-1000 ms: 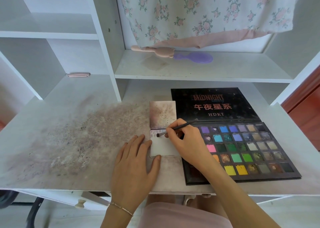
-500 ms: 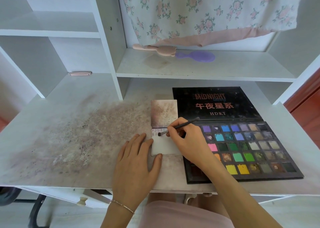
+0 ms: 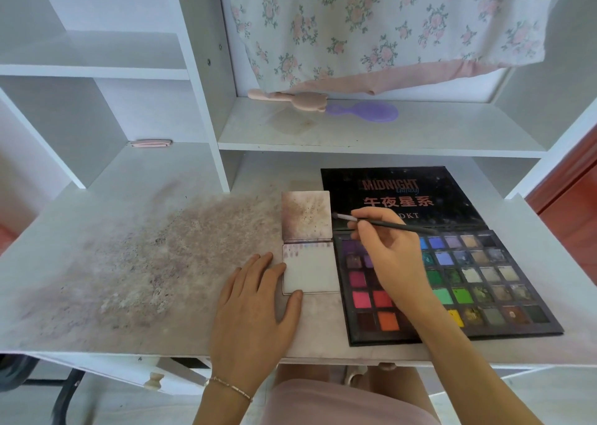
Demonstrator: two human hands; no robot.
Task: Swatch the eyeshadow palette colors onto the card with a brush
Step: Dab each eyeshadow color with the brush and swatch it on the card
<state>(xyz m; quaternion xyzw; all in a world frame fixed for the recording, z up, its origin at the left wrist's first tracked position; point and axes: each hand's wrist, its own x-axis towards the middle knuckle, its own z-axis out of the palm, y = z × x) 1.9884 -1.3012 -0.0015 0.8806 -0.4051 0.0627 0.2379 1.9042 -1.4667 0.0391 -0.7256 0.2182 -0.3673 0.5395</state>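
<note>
Card (image 3: 311,274) left of palette (image 3: 478,282), touching; both on desk (image 3: 129,263).

Black palette (image 3: 449,282), multicoloured pans; white card (image 3: 311,274); floral cloth (image 3: 387,27).

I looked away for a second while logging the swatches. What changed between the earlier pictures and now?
The right hand, gripping the brush throughout, lifted it off the card and swung right and back; its tip now sits beside the card's stained upper leaf, over the palette's lid edge. Nothing was picked up or released. The left hand stayed flat, steadying the card's lower left edge; card and palette kept their places.
</note>
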